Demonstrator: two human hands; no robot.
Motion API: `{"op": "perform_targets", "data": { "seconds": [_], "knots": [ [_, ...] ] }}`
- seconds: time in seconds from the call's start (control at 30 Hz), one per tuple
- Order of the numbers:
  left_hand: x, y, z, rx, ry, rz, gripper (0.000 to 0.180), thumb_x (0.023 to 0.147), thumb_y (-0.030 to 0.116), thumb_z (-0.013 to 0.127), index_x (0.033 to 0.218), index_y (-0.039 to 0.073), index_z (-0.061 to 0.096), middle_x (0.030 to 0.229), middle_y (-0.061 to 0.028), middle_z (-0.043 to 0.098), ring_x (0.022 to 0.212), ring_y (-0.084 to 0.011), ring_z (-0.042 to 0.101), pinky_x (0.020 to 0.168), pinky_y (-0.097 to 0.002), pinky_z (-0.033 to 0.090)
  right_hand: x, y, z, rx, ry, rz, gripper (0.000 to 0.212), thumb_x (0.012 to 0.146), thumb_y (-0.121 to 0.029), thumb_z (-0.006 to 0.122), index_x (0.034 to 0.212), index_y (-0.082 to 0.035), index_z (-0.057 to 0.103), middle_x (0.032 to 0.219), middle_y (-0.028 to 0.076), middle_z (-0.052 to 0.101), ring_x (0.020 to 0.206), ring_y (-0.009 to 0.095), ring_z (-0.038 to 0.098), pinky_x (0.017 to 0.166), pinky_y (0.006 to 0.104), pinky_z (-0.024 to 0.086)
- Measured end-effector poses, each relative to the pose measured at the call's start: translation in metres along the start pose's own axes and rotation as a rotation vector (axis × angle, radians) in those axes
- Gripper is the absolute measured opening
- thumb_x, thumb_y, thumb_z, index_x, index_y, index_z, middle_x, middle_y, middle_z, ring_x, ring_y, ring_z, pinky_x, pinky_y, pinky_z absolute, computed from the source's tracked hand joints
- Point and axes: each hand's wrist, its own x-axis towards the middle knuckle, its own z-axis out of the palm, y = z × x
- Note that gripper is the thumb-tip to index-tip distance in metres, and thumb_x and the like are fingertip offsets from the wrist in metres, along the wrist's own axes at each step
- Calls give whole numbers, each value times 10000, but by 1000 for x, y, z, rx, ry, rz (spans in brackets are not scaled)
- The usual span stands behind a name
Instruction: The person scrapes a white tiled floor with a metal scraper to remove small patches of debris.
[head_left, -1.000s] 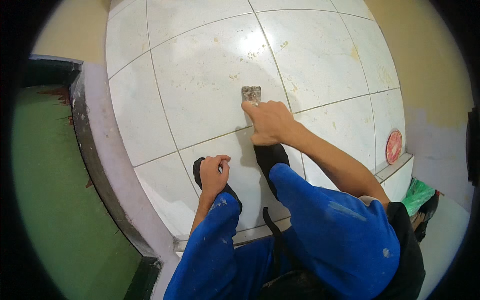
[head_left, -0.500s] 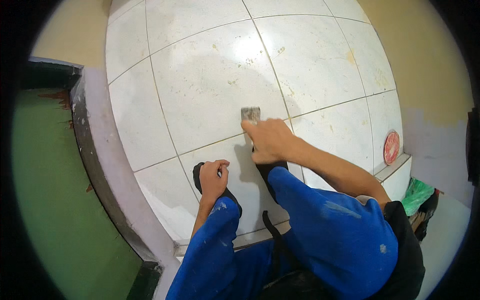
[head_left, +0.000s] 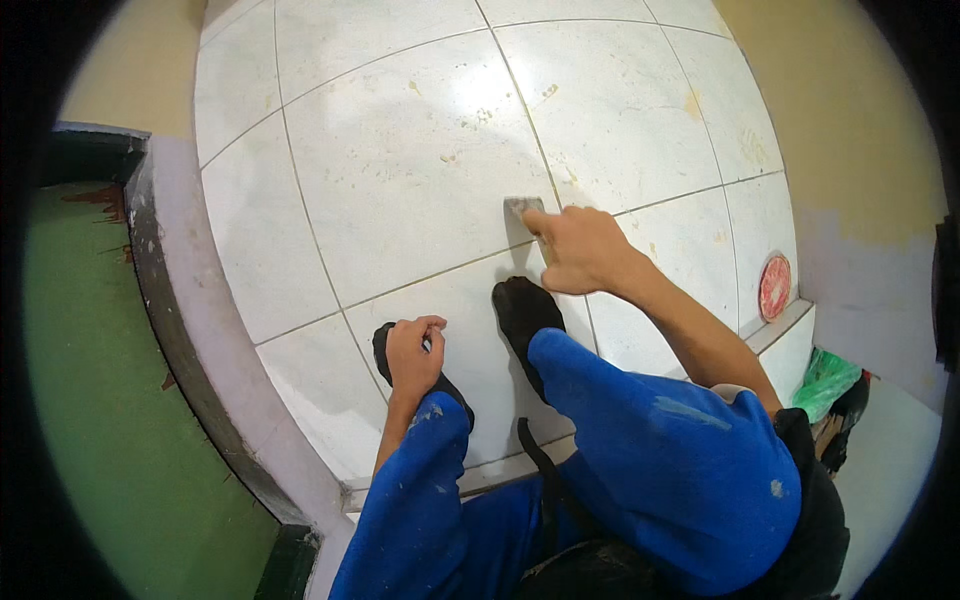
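My right hand [head_left: 590,247] is closed round a scraper whose flat, worn grey blade [head_left: 521,208] meets the white tiled floor, close to a grout line. The scraper's handle is hidden inside my fist. My left hand [head_left: 412,357] hangs in front of my left shin, above the black-socked left foot [head_left: 382,345]. Its fingers are curled in toward the thumb, and whatever they may hold is too small to make out. My right foot [head_left: 524,305], also in a black sock, rests on the tile just below my right hand.
Yellowish specks [head_left: 447,158] dot the floor tiles [head_left: 390,230]. A round red lid-like disc [head_left: 774,288] leans by the right wall, near a raised tile edge [head_left: 782,328]. Green plastic [head_left: 826,382] lies lower right. A green door [head_left: 110,400] with a dark frame stands left.
My right hand has moved the scraper a little to the right and away from me, uncovering more of my right foot. My left hand keeps its curled pose. The view has shifted slightly.
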Motion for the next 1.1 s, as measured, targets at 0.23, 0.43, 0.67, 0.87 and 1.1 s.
{"op": "perform_targets", "data": {
  "seconds": [0.23,0.43,0.67,0.87,1.1],
  "knots": [
    [2,1,-2,11,-40,-16,122,842,86,659,912,140,744,756,-41,636,751,-235,586,731,-380,438,12,7,-4,-17,56,27,445,638,-197,667,1055,-55,602,816,206,690,804,405,697,685,485,559],
    [0,1,2,-22,-22,-6,116,834,76,665,912,125,736,729,-26,650,734,-224,588,726,-380,419,13,19,-3,-10,116,21,575,608,-192,670,1161,-45,614,841,216,696,824,406,699,714,478,565],
    [-1,-2,-2,-1,-25,-14,112,842,87,663,909,134,739,755,-47,639,757,-236,593,733,-375,441,-4,13,5,-18,-73,-111,602,599,-188,670,1189,-87,608,796,208,685,800,403,695,686,476,567],
    [4,-1,3,7,-20,13,107,841,84,659,896,129,739,729,-25,655,726,-222,581,714,-385,418,32,23,5,-23,121,-21,474,595,-144,653,1050,-63,545,696,212,632,682,442,630,582,518,490],
    [1,-1,0,-11,-13,-15,98,841,98,668,898,132,739,717,-21,651,719,-223,579,707,-385,415,3,-1,5,44,16,-131,558,606,-160,671,1146,-43,597,800,233,666,774,423,669,639,496,529]
  ]
}}
